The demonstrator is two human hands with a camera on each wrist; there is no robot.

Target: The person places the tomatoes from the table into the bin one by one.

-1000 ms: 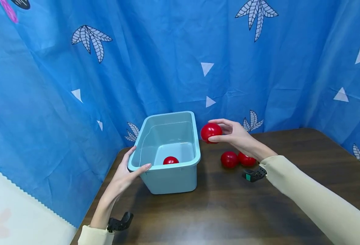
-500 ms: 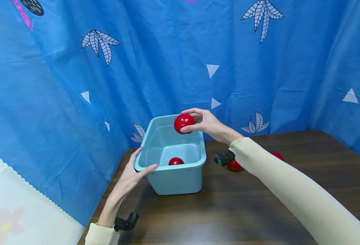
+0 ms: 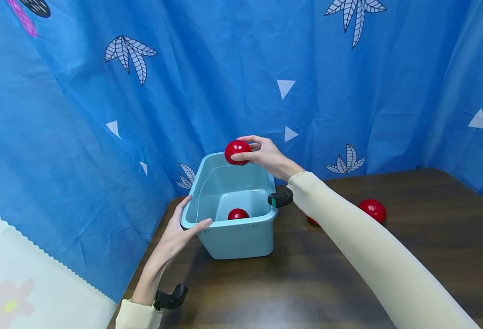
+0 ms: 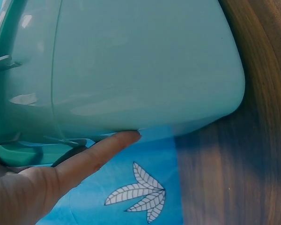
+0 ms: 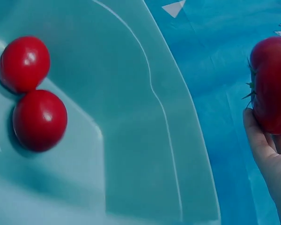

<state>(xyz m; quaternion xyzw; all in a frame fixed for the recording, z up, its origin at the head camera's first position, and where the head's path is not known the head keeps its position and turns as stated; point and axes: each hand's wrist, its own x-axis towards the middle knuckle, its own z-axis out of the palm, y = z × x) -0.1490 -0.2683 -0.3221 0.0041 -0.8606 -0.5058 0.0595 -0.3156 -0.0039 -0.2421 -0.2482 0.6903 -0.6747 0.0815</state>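
Observation:
A tomato [image 3: 236, 152] with a green stem end is pinched between the thumb and fingers of my right hand [image 3: 266, 157], up over the far part of the light blue plastic tub [image 3: 236, 242]. Two more tomatoes lie side by side on the tub's floor in the right wrist view, a nearer tomato [image 5: 40, 120] and a second tomato [image 5: 24, 64]. In the head view the tub's front wall partly hides a tomato [image 3: 238, 214]. My left hand [image 3: 175, 233] grips the tub's near left corner, thumb along the front rim. One finger lies along the outer wall in the left wrist view.
On the dark wooden table [image 3: 307, 283], a tomato [image 3: 373, 210] sits right of the tub, beyond my right sleeve [image 3: 356, 233]. Another tomato [image 3: 312, 220] is mostly hidden by that sleeve. A blue patterned curtain [image 3: 233, 68] hangs close behind the tub.
My right hand has carried the tomato leftward from beside the tub to above it, rising slightly. The left hand has kept its grip on the tub's corner.

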